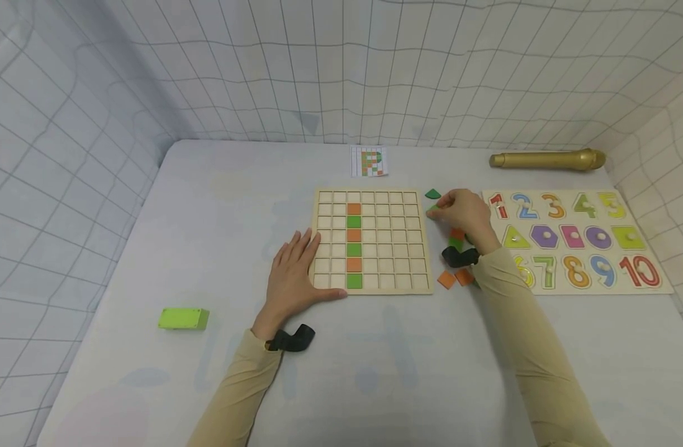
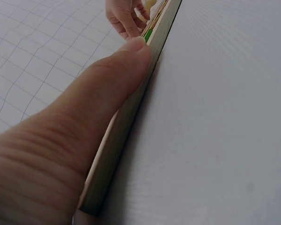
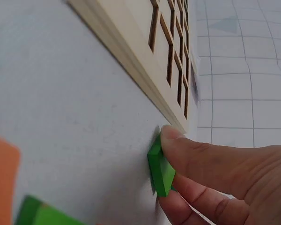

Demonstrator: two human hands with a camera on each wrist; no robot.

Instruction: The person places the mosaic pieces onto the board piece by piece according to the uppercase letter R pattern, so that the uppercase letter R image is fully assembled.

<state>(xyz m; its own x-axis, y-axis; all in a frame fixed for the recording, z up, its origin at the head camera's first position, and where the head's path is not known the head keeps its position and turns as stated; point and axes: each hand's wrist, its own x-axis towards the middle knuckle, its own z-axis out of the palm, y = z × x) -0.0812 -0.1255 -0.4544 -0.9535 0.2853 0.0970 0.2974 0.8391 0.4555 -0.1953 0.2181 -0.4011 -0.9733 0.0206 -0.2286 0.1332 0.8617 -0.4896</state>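
Note:
A wooden grid board lies in the middle of the table, with a column of alternating orange and green square tiles in its cells. My left hand rests along the board's left side, fingers spread, the thumb against the front edge. Beyond the board's far right corner, my right hand pinches a green square tile between thumb and fingers, tilted on edge. Just behind that hand is a dark green curved piece. Loose orange tiles and green ones lie near the right wrist, partly hidden.
A small pattern card lies behind the board. To the right is a puzzle board of numbers and shapes, with a gold microphone-shaped object behind it. A lime green block sits at the left. Grid-patterned cloth surrounds the table.

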